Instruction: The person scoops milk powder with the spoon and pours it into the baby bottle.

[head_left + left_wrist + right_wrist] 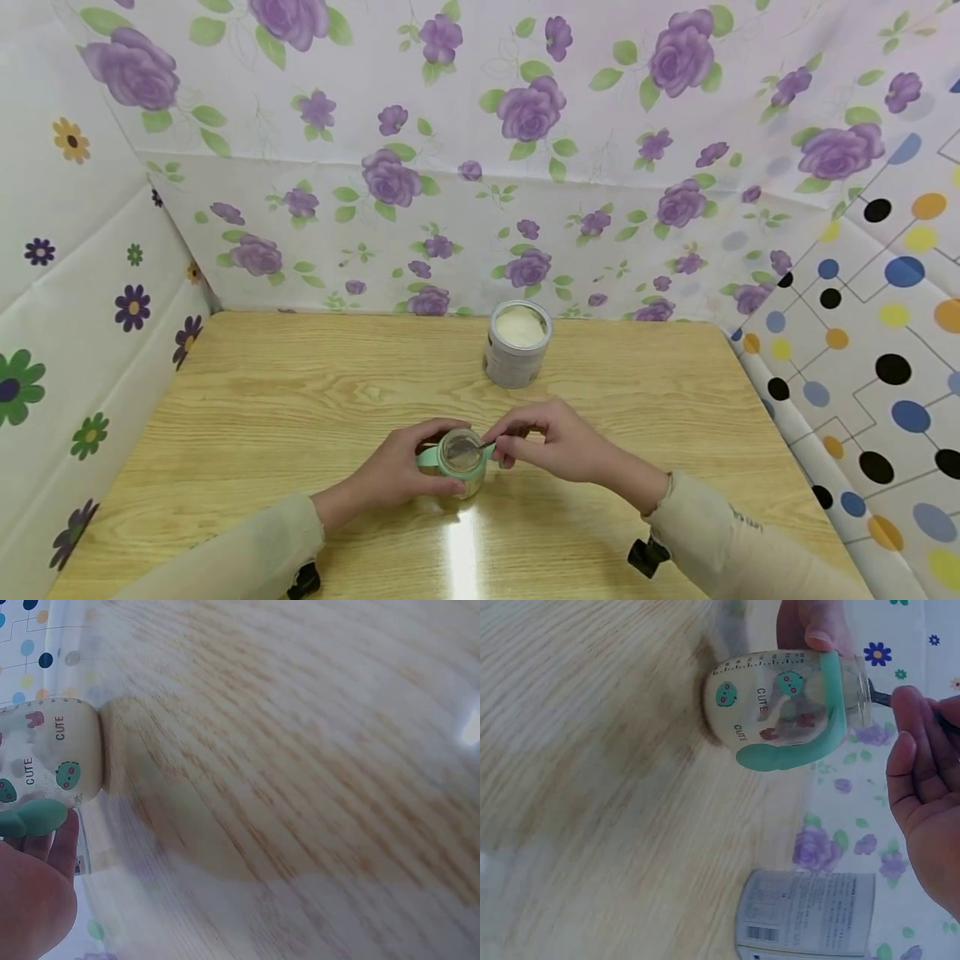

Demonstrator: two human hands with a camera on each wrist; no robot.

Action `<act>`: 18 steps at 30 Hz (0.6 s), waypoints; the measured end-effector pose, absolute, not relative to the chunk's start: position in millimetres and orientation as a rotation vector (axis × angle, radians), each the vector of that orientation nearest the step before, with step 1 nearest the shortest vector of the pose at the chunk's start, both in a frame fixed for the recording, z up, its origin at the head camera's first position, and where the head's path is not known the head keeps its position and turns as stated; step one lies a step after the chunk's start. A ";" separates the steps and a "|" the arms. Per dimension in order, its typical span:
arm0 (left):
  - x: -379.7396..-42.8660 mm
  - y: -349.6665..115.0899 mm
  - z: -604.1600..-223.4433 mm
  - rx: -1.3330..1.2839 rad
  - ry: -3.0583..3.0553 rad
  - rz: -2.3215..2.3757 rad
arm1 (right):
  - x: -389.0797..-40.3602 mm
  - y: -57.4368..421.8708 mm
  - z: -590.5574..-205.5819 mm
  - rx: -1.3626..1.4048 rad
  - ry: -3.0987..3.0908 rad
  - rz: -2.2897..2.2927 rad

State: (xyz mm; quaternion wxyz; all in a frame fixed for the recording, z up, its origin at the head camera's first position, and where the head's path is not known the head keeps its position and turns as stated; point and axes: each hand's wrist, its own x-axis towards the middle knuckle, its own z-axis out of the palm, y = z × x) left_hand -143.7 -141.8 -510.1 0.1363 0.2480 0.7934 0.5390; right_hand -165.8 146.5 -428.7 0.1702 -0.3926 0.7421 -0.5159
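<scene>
A clear baby bottle [471, 483] with green side handles and printed "CUTE" figures stands uncapped on the table. My left hand [397, 467] grips it, thumb on the near side and fingers around the far side. Pale, milky contents show through its wall in the right wrist view. Between thumb and fingers, my right hand [562, 446] pinches a thin dark-handled spoon [881, 697]. The spoon slants down into the bottle's mouth, where its far end shows in the head view. In the left wrist view, one green handle [41, 817] lies in front of the left fingers.
Behind the bottle, slightly right, stands an open tin [517, 362] of pale cream powder [520, 325]. The wooden table [315, 367] meets a purple-flowered cloth [450, 208] at the back. Patterned cloths hang on both sides.
</scene>
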 end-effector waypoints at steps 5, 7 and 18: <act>-144.0 -142.3 -509.9 0.724 2.304 1.563 | -166.3 144.5 -427.2 -1.223 2.175 -1.351; -143.9 -142.3 -509.7 0.727 2.301 1.566 | -166.7 144.4 -427.7 -1.212 2.176 -1.344; -142.7 -142.5 -509.4 0.699 2.288 1.569 | -170.3 142.5 -428.4 -1.237 2.189 -1.318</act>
